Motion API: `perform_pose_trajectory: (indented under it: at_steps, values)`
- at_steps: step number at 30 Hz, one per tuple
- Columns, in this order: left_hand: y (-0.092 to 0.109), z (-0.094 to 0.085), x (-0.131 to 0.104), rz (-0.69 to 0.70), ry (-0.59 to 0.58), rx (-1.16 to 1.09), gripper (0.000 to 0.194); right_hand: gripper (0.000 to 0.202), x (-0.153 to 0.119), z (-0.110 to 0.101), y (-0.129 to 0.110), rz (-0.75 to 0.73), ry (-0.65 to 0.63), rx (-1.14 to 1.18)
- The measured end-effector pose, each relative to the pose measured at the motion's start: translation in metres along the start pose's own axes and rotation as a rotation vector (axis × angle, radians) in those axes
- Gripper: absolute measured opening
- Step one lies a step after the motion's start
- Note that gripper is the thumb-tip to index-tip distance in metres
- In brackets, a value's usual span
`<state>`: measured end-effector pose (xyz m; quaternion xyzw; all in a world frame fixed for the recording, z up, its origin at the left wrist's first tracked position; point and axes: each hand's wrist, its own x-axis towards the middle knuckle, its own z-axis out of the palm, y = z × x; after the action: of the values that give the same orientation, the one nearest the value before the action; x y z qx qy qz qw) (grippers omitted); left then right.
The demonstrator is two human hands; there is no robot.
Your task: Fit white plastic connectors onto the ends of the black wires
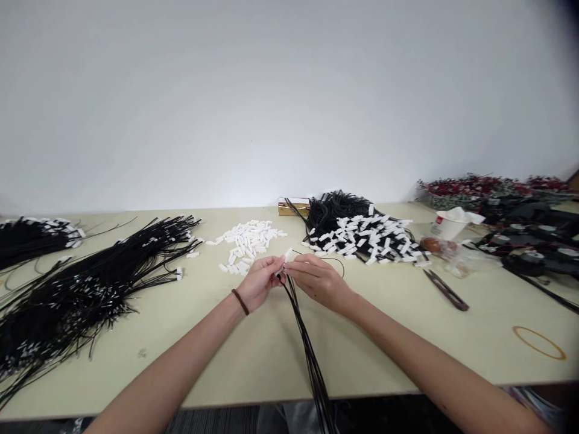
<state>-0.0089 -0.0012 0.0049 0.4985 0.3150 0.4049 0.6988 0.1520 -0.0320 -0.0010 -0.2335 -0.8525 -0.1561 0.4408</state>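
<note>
My left hand (265, 280) pinches a small white plastic connector housing (288, 254) in front of me, its fingers closed round it. Against it press the closed fingertips of my right hand (319, 280); what they grip is too small to make out. From between the two hands a bundle of black wires (312, 349) hangs down over the table's front edge. Just beyond my left hand lies a loose pile of white connector housings (248, 241). Behind my right hand is a heap of black wires with white housings (366, 238) on their ends.
Long bundles of black wires (90, 295) cover the table (217, 374) at the left. To the right are dark thread snips (446, 289), a paper cup (447, 224), a plastic bag (459, 262), an orange-yellow ring (538, 342) and black wired parts (534, 241). A gold box (293, 207) stands by the wall.
</note>
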Motion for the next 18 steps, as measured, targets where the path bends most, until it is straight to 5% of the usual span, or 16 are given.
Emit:
perform_pose_trajectory:
  at_steps: [6,11,15,18]
  values:
    - [0.004,0.001,-0.001,0.000,0.017,-0.005,0.026,0.015,0.013,-0.011,-0.011,0.530,0.098,0.463]
    - [0.002,0.000,0.000,-0.019,0.044,0.016,0.026,0.019,0.020,-0.027,0.001,0.872,0.449,0.887]
    - [-0.001,-0.003,0.002,0.000,0.081,0.031,0.026,0.019,0.013,-0.048,0.031,0.954,0.814,0.767]
    - [-0.001,-0.005,0.003,0.010,0.118,0.033,0.027,0.022,0.007,-0.059,0.042,0.915,0.881,0.454]
